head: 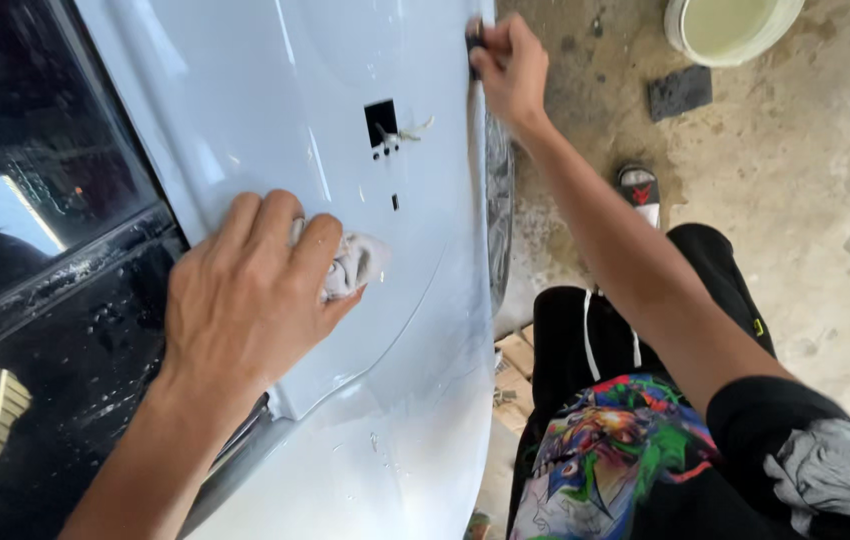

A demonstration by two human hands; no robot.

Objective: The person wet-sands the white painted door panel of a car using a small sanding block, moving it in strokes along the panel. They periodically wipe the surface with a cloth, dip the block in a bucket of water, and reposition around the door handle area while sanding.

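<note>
1. The person is working on a pale blue car body panel (275, 90), which is filling the middle of the view beside a dark window (35, 170).
2. The left hand (245, 290) is pressing flat on the panel, its fingers curling over a small crumpled grey cloth (355, 265) and pinning it against the paint.
3. The right hand (510, 65) is reaching up to the panel's far edge, clenching a small dark block (473, 40) against it; most of the block is hidden by the fingers.
4. Judging by the surface, the work is looking partway through: the panel is showing dull, smeared patches and water beads low down, and a square opening (381, 120) is sitting bare between the two hands.
5. On the concrete floor, a second dark block (680, 92) and a pale bucket (735, 30) are lying well apart from both hands.
</note>
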